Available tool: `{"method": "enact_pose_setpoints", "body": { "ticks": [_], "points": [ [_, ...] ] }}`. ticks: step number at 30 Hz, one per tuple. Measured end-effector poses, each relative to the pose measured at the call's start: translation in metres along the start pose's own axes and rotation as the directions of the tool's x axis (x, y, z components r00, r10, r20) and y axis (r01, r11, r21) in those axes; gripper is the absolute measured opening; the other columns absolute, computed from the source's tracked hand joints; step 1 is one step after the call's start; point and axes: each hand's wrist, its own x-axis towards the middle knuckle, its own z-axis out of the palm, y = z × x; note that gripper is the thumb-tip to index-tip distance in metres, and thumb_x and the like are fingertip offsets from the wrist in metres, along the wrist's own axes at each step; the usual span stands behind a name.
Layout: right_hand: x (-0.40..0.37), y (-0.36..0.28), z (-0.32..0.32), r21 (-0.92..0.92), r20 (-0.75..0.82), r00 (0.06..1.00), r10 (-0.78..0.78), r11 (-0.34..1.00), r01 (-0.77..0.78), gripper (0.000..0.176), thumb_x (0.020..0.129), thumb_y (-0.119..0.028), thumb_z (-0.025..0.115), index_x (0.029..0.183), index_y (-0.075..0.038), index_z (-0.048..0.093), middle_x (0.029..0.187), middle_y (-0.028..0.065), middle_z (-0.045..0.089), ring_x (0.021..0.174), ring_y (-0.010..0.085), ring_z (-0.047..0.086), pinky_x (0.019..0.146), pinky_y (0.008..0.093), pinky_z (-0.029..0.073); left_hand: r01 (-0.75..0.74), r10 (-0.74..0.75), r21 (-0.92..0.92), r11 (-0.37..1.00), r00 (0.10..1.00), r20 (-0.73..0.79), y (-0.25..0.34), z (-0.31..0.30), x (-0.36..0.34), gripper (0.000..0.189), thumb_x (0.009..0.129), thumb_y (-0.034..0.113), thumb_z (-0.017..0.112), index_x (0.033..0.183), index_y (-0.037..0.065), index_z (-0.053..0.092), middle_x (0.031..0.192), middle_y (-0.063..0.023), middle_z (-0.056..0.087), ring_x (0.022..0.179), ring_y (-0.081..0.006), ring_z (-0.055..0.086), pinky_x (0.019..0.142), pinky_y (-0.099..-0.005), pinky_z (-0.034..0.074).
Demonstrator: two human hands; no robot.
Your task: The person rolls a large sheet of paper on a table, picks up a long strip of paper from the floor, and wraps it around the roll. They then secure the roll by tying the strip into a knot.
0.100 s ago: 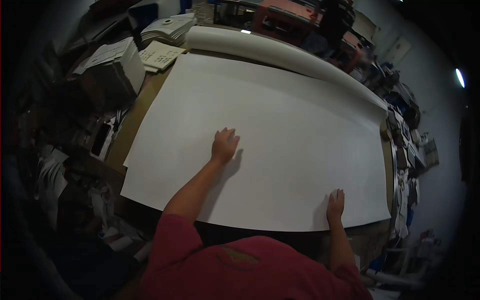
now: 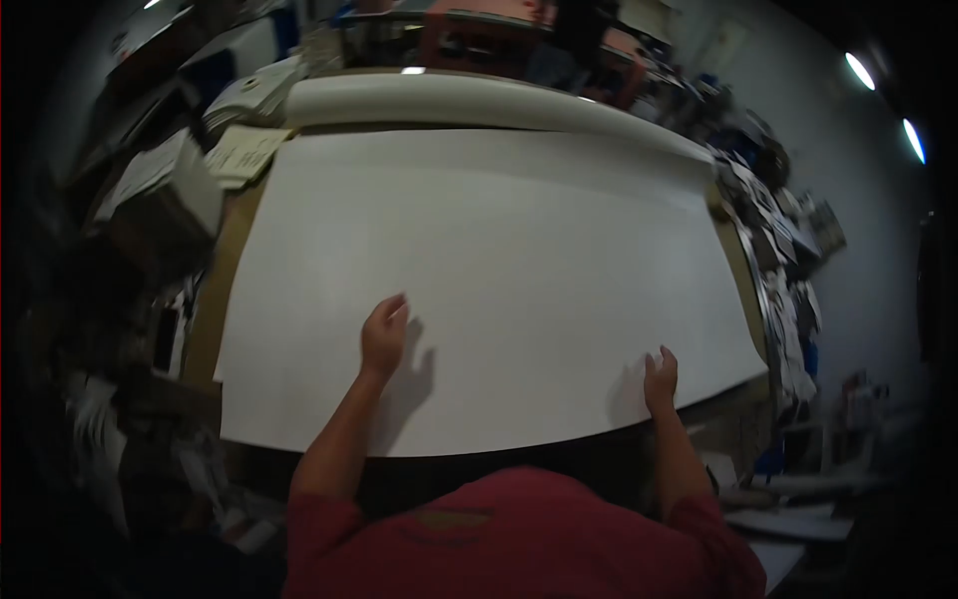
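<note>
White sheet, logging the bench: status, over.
Left hand open on white sheet, mid-span. Right hand open at its near right edge. Sheet spread, roll at far end. Paper stacks off left.

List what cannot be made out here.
Head view only.
Table top: covered by the white sheet; only a brown strip shows.
Right hand: whether it grips the sheet edge, hidden under the hand itself.
Writing on papers, far left: too small, blurred.
Clutter at right: dark, blurred.

White sheet: smooth matt paper, unrolled from roll; brown tabletop beneath, matt.
</note>
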Motion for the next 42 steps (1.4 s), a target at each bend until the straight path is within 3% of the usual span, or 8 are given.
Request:
{"method": "enact_pose_setpoints", "body": {
  "ticks": [5,9,12,16,21,28,35,42],
  "points": [
    [-0.045,0.081,0.041,-0.051,-0.284,0.871,0.401,0.901,-0.431,0.056,0.082,-0.029,0.072,0.125,0.002,0.055,0.123,0.0251,0.056,0.116,0.0394,0.053,0.1,0.0449,0.043,0.156,-0.166,0.159,0.975,0.985,0.051,0.045,-0.097,-0.143,0.032,0.101,0.022,0.051,0.088,-0.004,0.065,0.077,-0.0098,0.067,0.064,-0.0132,0.06,0.058,-0.0261,0.049],
    [-0.03,0.162,0.024,0.131,-0.273,0.656,0.704,0.703,-0.699,0.059,0.08,-0.031,0.074,0.123,0.004,0.054,0.116,0.025,0.059,0.109,0.0411,0.057,0.095,0.046,0.046,0.418,-0.436,0.214,0.883,0.898,0.048,0.013,-0.112,-0.215,0.041,0.101,0.032,0.049,0.084,-0.002,0.064,0.073,-0.0104,0.065,0.057,-0.0141,0.059,0.05,-0.0253,0.046],
    [-0.019,0.188,0.016,0.839,0.385,0.508,0.77,-0.063,-0.541,0.053,0.086,-0.03,0.071,0.119,0.008,0.055,0.112,0.0166,0.062,0.099,0.0296,0.062,0.087,0.0411,0.051,0.578,-0.579,-0.035,0.815,0.81,-0.092,0.006,-0.09,-0.223,0.041,0.101,0.038,0.048,0.099,-0.001,0.061,0.078,-0.0113,0.065,0.059,-0.0164,0.06,0.051,-0.0266,0.048],
    [-0.003,0.19,0.02,0.831,0.51,0.677,0.53,-0.099,-0.548,0.046,0.09,-0.025,0.067,0.12,0.007,0.055,0.111,0.0134,0.061,0.095,0.025,0.062,0.084,0.0388,0.05,0.254,-0.466,-0.53,0.809,0.827,-0.314,0.022,-0.055,-0.197,0.043,0.099,0.04,0.051,0.12,0.001,0.053,0.094,-0.0094,0.065,0.077,-0.0204,0.065,0.063,-0.0318,0.054],
    [0.007,0.192,0.033,0.867,0.457,0.815,0.356,0.027,-0.498,0.039,0.093,-0.016,0.062,0.121,0.009,0.053,0.111,0.0114,0.062,0.095,0.025,0.062,0.085,0.0387,0.049,0.198,-0.351,-0.418,0.887,0.877,-0.328,0.001,-0.063,-0.169,0.035,0.097,0.029,0.056,0.119,0.002,0.055,0.105,-0.008,0.064,0.091,-0.0214,0.064,0.076,-0.0353,0.054],
    [-0.039,0.166,-0.028,0.893,0.371,0.832,0.412,0.088,-0.442,0.037,0.094,-0.014,0.059,0.119,0.013,0.052,0.109,0.0147,0.061,0.096,0.0253,0.062,0.084,0.0388,0.05,0.05,-0.244,-0.429,0.902,0.878,-0.411,0.025,-0.076,-0.151,0.035,0.096,0.018,0.053,0.122,-0.006,0.054,0.111,-0.0125,0.062,0.096,-0.0253,0.063,0.082,-0.037,0.052],
    [-0.063,0.137,-0.017,0.876,0.482,0.791,0.377,-0.194,-0.441,0.034,0.093,-0.011,0.058,0.12,0.009,0.053,0.111,0.0144,0.061,0.101,0.0274,0.061,0.088,0.0404,0.049,0.003,-0.221,-0.406,0.914,0.843,-0.491,0.026,-0.092,-0.116,0.036,0.096,0.017,0.053,0.12,-0.01,0.053,0.113,-0.0145,0.061,0.099,-0.0271,0.062,0.085,-0.0396,0.051],
    [-0.055,0.096,-0.011,0.892,0.448,0.794,0.411,-0.27,-0.363,0.035,0.087,-0.014,0.06,0.115,0.006,0.055,0.11,0.0135,0.062,0.102,0.0282,0.06,0.089,0.0405,0.048,0.162,-0.36,-0.551,0.819,0.892,-0.273,0.021,-0.1,-0.106,0.041,0.097,0.027,0.047,0.123,-0.004,0.053,0.115,-0.0134,0.061,0.103,-0.0298,0.061,0.088,-0.0404,0.05]
  ]
}}
